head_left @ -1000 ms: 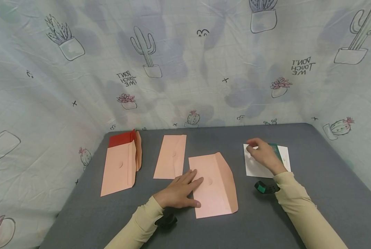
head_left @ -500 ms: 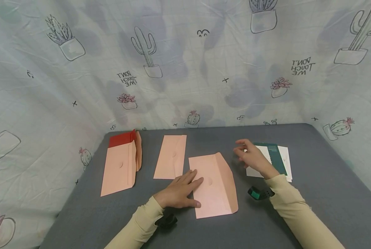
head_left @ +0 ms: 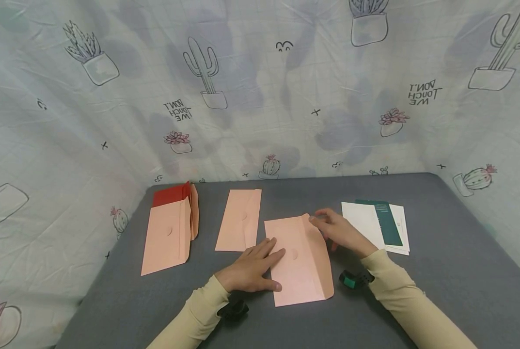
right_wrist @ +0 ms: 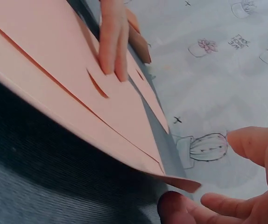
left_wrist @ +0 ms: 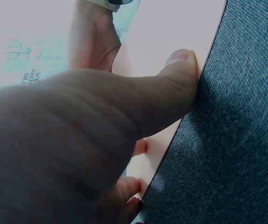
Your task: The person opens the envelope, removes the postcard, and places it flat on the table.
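A peach envelope (head_left: 292, 261) lies on the grey table with its flap (head_left: 321, 252) unfolded to the right. My left hand (head_left: 253, 266) rests over its left edge, fingers spread and thumb (left_wrist: 183, 63) on the paper. At the flap's far corner is my right hand (head_left: 340, 235). In the right wrist view its fingertips (right_wrist: 173, 205) are right by the turned-up corner, while the thumb (right_wrist: 253, 144) stands well apart from them. A half-round notch (right_wrist: 97, 84) shows in the envelope's front.
To the right lie white cards (head_left: 360, 220) and a dark green card (head_left: 389, 225), overlapping. A narrower peach envelope (head_left: 240, 218) lies left of centre. Farther left, peach envelopes (head_left: 164, 237) overlap a red envelope (head_left: 171, 195). A cactus-print curtain (head_left: 260, 97) closes off the back.
My right hand has moved left from over the white and green cards to the envelope's flap, uncovering the cards. The left hand has stayed in place.
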A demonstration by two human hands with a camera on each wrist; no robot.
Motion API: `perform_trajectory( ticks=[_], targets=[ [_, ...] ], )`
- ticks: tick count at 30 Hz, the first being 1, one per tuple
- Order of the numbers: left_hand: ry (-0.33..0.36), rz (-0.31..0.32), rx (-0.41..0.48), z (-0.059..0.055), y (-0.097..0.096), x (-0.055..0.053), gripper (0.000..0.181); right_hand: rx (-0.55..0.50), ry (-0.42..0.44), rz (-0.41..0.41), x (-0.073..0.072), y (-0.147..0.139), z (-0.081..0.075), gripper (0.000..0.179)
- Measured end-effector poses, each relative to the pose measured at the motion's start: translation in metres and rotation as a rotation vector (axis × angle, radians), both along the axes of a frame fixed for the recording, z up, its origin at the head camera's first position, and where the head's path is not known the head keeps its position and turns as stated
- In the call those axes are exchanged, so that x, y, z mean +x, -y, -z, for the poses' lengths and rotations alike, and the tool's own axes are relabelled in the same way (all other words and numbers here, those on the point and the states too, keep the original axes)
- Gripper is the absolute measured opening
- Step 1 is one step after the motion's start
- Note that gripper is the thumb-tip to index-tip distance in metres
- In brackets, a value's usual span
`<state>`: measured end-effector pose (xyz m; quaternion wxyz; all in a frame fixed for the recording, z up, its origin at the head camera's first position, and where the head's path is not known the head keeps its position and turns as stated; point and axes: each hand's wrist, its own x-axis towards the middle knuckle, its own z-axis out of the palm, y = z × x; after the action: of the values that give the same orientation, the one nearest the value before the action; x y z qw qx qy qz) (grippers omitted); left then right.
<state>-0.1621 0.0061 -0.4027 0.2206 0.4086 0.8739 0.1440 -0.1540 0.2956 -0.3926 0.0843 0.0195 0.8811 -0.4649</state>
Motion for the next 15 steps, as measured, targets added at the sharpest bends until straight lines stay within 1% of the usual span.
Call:
perform_trajectory(
  ticks=[5,7,11,15],
  targets=[
    [-0.011,0.001,-0.003,0.0010,-0.0002,-0.0003,0.089,0.012,0.043,-0.017,-0.0007,0.0038,0.0045,0.065],
    [-0.011,0.000,-0.006,0.0012,-0.0002,-0.0006,0.089,0.003,0.054,-0.020,-0.0011,0.0046,0.0058,0.065],
    [-0.012,0.000,-0.007,0.0007,-0.0004,-0.0005,0.089,-0.009,0.052,-0.021,-0.0018,0.0053,0.0082,0.065],
    [-0.015,0.003,-0.009,0.0010,-0.0006,-0.0006,0.089,-0.005,0.054,-0.033,-0.0025,0.0047,0.0102,0.054]
  ],
)
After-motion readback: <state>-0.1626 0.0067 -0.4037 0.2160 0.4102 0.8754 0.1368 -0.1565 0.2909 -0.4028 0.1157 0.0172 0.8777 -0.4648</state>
